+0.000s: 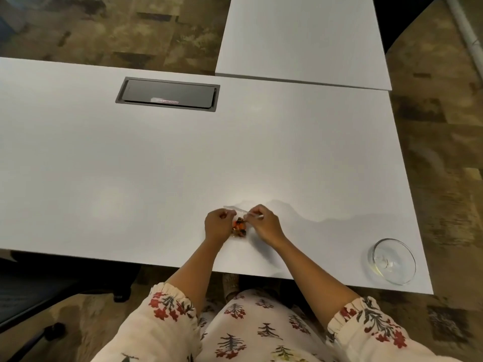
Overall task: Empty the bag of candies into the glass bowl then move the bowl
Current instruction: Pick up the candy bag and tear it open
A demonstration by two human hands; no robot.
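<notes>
Far left of centre, a dark hatch panel sits flush in the white table. Near edge, centre: left hand pinched on the left side of a small clear bag; orange and dark candies show inside, between the hands. Right hand pinched on the bag's right top edge. Bag low over the table. Near right corner: empty glass bowl, well apart from the bag.

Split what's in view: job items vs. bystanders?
Job: bag of candies, pinched by left hand and right hand; glass bowl, empty, near the table's right corner.
Bystanders: cable hatch; second table; chair.
</notes>
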